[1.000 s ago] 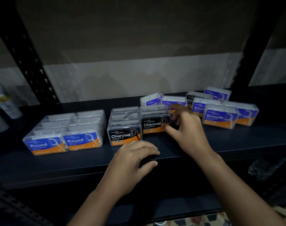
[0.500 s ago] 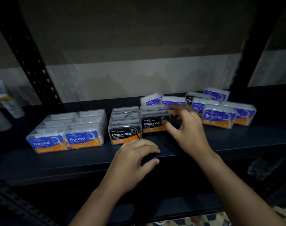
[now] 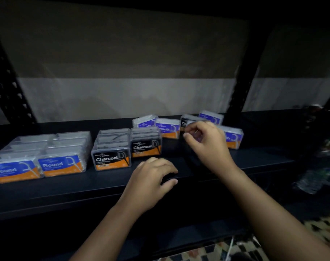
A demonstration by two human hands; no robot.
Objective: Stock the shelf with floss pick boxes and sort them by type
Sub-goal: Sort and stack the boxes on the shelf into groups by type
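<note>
On the dark shelf [image 3: 254, 157], Round boxes [image 3: 60, 164] stand in two rows at the left. Two rows of Charcoal boxes [image 3: 111, 159] stand beside them in the middle. Loose Smooth boxes [image 3: 168, 129] lie scattered at the back right, with one stray Charcoal box [image 3: 185, 120] among them. My right hand [image 3: 207, 144] is over this pile, thumb and fingers curled round a Smooth box [image 3: 198, 138] that it mostly hides. My left hand [image 3: 153, 178] rests on the shelf's front edge, fingers loosely curled, holding nothing.
Black perforated uprights stand at the left [image 3: 7, 87] and right [image 3: 241, 81] of the bay. Blurred bottles [image 3: 322, 178] show at the far right. Patterned floor [image 3: 320, 228] lies below. Bare shelf surface runs in front of the Smooth boxes.
My right hand has left the right Charcoal row and moved right and back onto the Smooth pile. My left hand has stayed on the shelf edge. The view has shifted right.
</note>
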